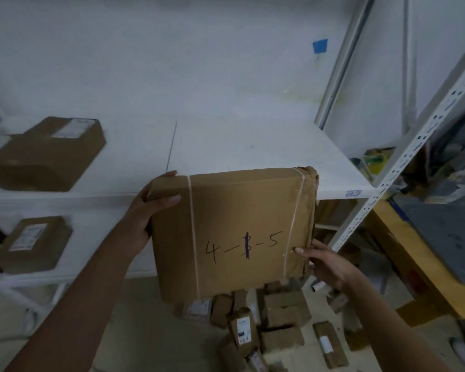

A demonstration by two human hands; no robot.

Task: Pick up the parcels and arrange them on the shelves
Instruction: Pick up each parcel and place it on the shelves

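Observation:
I hold a large flat brown parcel [234, 232] with "4-1-5" handwritten on its top, the middle figure struck through. Clear tape bands cross it near both ends. My left hand [145, 213] grips its far left corner, thumb on top. At the near right edge my right hand [328, 264] holds on, fingers against the side. The parcel's far edge overlaps the front edge of the white shelf [253, 146]. Several small brown parcels [269, 320] lie on the floor below.
A brown parcel [46, 154] with a white label lies on the same shelf at the left. Another labelled parcel [32, 242] sits on the shelf below. A perforated white upright [403, 162] bounds the shelf's right side, with a cluttered wooden table [414, 264] beyond it.

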